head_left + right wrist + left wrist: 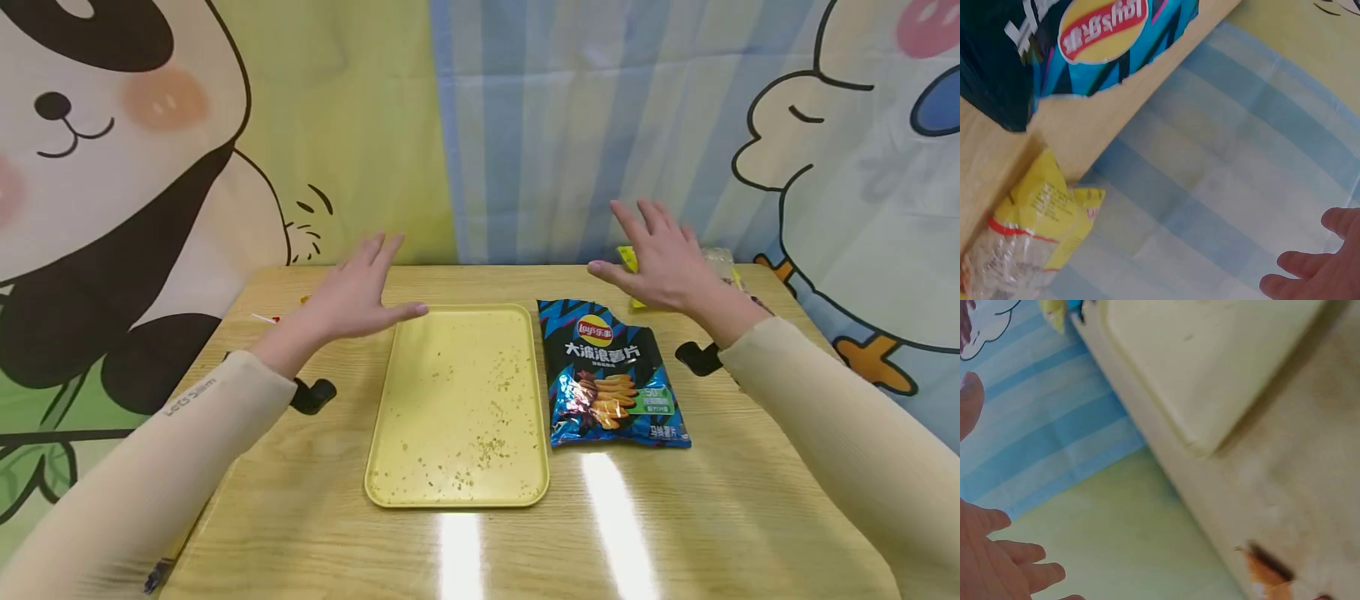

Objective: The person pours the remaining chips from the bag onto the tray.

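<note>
A Lay's chip bag (613, 375), its top torn open, lies on the wooden desk (750, 500) just right of a crumb-speckled yellow tray (457, 467). The left hand (352, 296) and right hand (660, 262) hover above, fingers spread, holding nothing. A "Let's Slim" sleeve (187, 398) shows; cartoon curtains (525, 125) hang behind.

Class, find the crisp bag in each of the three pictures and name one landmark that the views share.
Head view: the crisp bag lies flat right of the tray, near centre.
Left wrist view: not clearly in it.
Right wrist view: its torn top edge fills the upper left.
Shared landmark: the blue striped curtain.
</note>
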Demonstrator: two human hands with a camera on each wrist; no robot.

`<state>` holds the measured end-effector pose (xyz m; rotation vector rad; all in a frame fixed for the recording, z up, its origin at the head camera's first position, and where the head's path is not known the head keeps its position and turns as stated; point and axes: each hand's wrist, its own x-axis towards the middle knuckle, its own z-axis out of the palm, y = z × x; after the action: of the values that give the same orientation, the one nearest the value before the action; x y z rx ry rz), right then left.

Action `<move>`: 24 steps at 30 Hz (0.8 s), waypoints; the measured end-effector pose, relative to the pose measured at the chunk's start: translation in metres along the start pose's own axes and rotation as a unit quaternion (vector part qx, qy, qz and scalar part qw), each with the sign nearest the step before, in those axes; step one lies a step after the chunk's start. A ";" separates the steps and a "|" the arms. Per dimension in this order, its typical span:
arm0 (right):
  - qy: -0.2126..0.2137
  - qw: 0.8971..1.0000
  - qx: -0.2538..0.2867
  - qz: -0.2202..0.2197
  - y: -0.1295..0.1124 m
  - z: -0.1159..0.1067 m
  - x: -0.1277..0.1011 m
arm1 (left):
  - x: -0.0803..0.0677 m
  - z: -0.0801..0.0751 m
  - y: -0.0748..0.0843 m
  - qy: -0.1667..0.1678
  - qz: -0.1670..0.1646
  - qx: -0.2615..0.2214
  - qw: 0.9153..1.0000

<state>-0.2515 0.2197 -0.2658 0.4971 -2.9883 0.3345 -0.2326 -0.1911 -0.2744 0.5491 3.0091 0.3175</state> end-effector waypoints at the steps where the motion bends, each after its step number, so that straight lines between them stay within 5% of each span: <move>1: 0.002 1.000 0.002 -0.006 0.000 0.001 -0.004 | -0.006 0.006 -0.002 -0.002 0.006 -0.006 1.000; 12: -0.031 0.998 0.012 -0.056 -0.001 0.044 -0.044 | -0.048 0.082 -0.041 -0.085 0.034 -0.082 0.992; 24: -0.080 0.992 0.031 -0.088 -0.003 0.086 -0.070 | -0.062 0.095 -0.054 -0.173 0.047 -0.118 0.977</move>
<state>-0.1897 0.2189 -0.3576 0.8257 -3.0625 0.3914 -0.1833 -0.2451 -0.3768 0.6481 2.5713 0.5170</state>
